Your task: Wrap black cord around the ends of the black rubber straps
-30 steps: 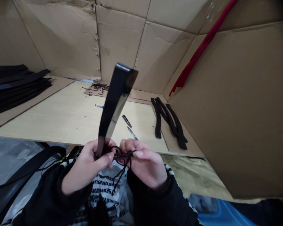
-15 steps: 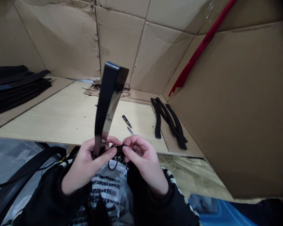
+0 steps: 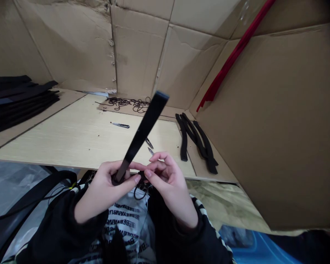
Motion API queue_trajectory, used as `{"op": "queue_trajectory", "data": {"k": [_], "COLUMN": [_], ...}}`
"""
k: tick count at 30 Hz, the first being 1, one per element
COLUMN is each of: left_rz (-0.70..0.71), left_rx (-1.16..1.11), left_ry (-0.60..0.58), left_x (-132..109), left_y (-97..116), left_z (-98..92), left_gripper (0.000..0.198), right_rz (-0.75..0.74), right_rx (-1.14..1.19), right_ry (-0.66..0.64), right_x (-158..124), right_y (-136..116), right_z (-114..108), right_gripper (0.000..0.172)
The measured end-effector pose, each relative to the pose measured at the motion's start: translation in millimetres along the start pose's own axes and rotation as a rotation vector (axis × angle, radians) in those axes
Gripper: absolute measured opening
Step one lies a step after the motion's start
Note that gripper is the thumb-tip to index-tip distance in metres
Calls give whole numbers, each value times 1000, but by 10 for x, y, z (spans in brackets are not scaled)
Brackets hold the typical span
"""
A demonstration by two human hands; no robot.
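My left hand [image 3: 107, 187] grips the lower end of a flat black strip [image 3: 144, 135], which slants up and to the right. My right hand [image 3: 165, 179] is close beside it, its thumb and fingertips pinching a thin black cord [image 3: 140, 192] at the strip's lower end. A loop of that cord hangs below my hands. The hands hide where the cord meets the strip.
A light wooden board [image 3: 71, 143] holds a tangle of black cord [image 3: 126, 103], a small knife [image 3: 120, 125] and small snips [image 3: 149, 143]. Black strips lie at right [image 3: 198, 143] and stacked at left [image 3: 22, 99]. Cardboard walls [image 3: 264, 121] surround the board, with a red strip [image 3: 231, 69] against them.
The black strip has tilted further right and dropped lower. My right hand has risen and opened its fingers a little, and the hanging cord is now a short loop.
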State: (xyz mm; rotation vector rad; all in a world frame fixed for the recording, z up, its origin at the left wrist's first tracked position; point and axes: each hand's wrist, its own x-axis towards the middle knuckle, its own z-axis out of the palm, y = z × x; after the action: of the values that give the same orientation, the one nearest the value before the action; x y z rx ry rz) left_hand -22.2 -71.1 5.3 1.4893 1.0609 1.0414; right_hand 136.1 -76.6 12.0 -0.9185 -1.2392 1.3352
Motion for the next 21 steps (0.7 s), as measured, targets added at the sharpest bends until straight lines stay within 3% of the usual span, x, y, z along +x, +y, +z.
{"op": "queue_trajectory", "data": {"k": [6, 13, 19, 21], "left_rz": [41, 96, 108, 101], "left_rx": [25, 58, 50, 28], "left_ry": [38, 102, 160, 187], "left_x": [1, -3, 13, 30], "left_y": [-13, -10, -4, 2], "left_z": [21, 88, 52, 27], "left_gripper": [19, 6, 4, 4], "right_rz": [15, -88, -266, -271], "right_rx": [-6, -152, -419, -481], "right_ry": [20, 68, 80, 18], "right_x": [-26, -44, -47, -42], "right_y": [21, 0, 35, 54], "right_z": [-2, -9, -29, -55], "right_gripper": [26, 25, 22, 23]}}
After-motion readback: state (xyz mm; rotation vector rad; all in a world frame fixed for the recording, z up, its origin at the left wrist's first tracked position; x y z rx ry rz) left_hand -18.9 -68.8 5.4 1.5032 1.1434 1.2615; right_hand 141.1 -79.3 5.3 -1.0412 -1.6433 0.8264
